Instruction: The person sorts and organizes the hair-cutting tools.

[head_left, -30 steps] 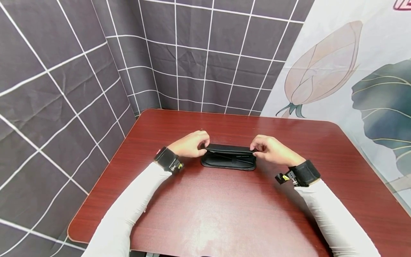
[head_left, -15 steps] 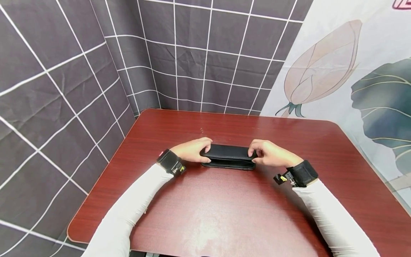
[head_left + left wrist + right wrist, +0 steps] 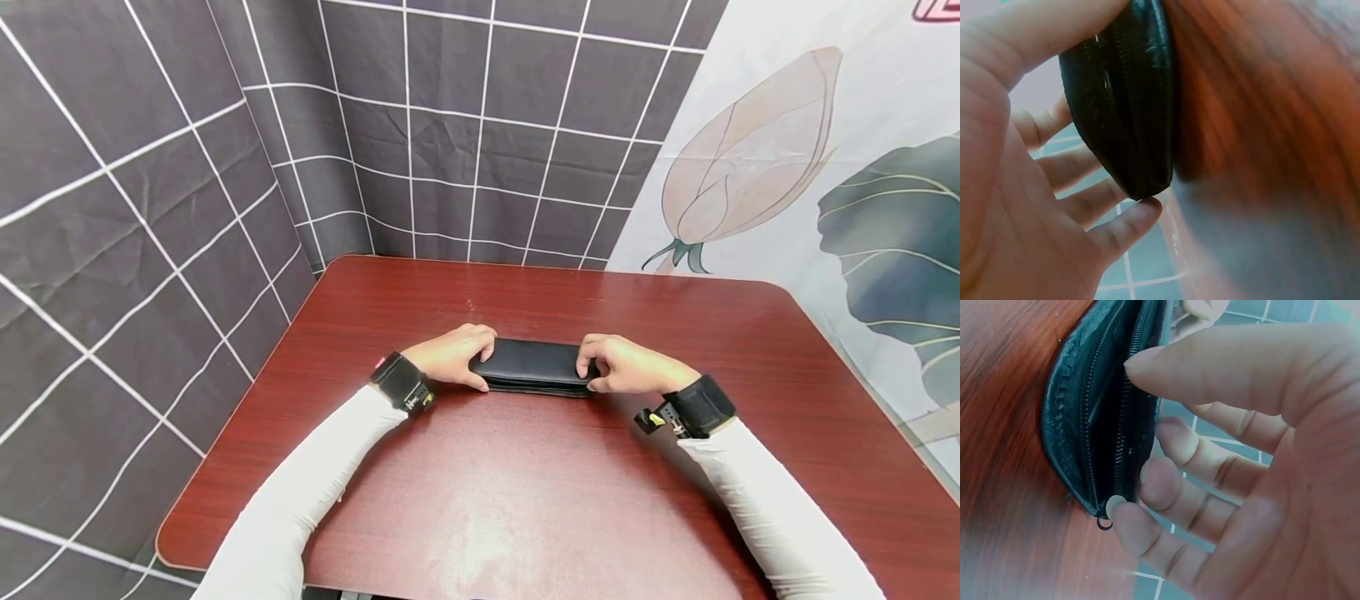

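Note:
A black zippered case [image 3: 534, 360] lies on the red-brown table [image 3: 480, 483] between both hands, its upper side nearly down over the lower one. My left hand [image 3: 452, 355] grips its left end, thumb at the near edge and fingers on top. At the right end my right hand [image 3: 626, 363] holds it the same way. In the right wrist view, the zipper teeth of the case [image 3: 1066, 406] part around a dark gap, with the thumb of my hand [image 3: 1235, 456] at the edge. The left wrist view has the case's end [image 3: 1129, 119] between thumb and fingers of my hand [image 3: 1041, 181].
Behind the table and at its left hangs a dark grey cloth [image 3: 450, 142] with white grid lines. A white cloth [image 3: 757, 167] printed with a flower bud and a leaf hangs at the right.
The case's raised upper side has come down toward me, narrowing the opening along the near edge. Both hands have moved slightly down with it, still gripping the ends.

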`<state>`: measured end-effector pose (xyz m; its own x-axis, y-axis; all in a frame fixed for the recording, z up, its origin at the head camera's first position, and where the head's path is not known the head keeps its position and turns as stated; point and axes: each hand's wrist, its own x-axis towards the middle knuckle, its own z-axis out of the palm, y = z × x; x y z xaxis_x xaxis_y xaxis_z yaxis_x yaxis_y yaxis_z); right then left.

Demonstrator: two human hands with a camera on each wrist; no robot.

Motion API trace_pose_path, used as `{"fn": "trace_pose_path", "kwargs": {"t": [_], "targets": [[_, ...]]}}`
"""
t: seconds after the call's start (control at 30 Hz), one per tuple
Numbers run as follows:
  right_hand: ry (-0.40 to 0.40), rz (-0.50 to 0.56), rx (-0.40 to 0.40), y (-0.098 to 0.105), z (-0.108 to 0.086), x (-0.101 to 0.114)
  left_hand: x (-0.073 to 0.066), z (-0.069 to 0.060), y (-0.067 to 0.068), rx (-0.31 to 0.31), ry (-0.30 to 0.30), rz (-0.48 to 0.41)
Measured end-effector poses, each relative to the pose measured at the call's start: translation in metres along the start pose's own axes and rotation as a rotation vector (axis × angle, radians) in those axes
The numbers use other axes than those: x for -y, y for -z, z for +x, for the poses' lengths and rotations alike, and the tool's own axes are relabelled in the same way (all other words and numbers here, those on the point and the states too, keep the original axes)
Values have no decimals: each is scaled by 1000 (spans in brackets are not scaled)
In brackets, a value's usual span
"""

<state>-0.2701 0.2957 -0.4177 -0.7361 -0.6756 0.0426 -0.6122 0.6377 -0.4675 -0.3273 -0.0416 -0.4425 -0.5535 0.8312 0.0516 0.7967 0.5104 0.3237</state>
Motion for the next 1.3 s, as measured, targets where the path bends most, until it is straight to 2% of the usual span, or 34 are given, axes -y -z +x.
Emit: {"fn": "trace_pose_path", "kwargs": {"t": [0.4,0.73,0.87,1.0,1.13,1.3], "targets": [[-8,-7,36,-4,2,1,-7,-3,0,16,26,45],[0,-28,42,-7,3,1,-7,-3,-2,10,39,61],[-15,5,30,-5,2,-3,-7,-4,-3,3,35,53],[-86,37,-56,0,-2,-15,-5,-3,-5,-1,37,50],[-200,-1,-156,0,-6,-31,-3,-2,-7,4,43,51],[-270,-39,-163,-4,-6,-43,0,-1,-7,9,42,46]]}}
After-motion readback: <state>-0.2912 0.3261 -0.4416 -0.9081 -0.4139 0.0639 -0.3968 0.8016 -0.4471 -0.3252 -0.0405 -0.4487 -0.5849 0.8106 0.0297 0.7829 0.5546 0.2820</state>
